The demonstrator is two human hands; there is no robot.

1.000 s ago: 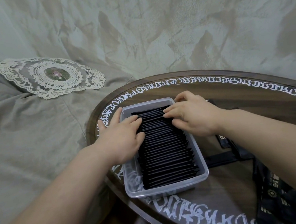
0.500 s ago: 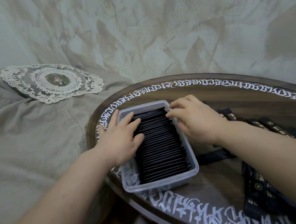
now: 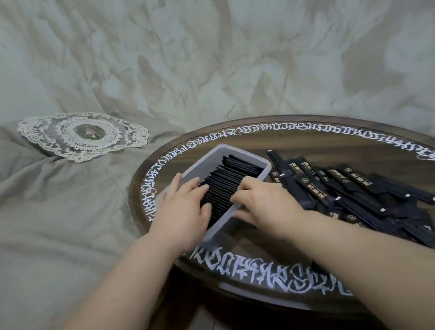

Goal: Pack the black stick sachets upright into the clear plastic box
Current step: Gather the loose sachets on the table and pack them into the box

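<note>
step: left hand (image 3: pixel 183 216) and right hand (image 3: pixel 267 205), fingers flat, press packed sachets (image 3: pixel 230 182) inside clear box (image 3: pixel 264 172); next: fetch loose sachets (image 3: pixel 357 194) right of box.

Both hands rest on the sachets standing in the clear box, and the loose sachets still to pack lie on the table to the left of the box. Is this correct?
One detail is wrong. In the head view the loose sachets lie to the right of the clear box, not the left. The rest holds: the left hand and right hand rest on the packed sachets.
</note>
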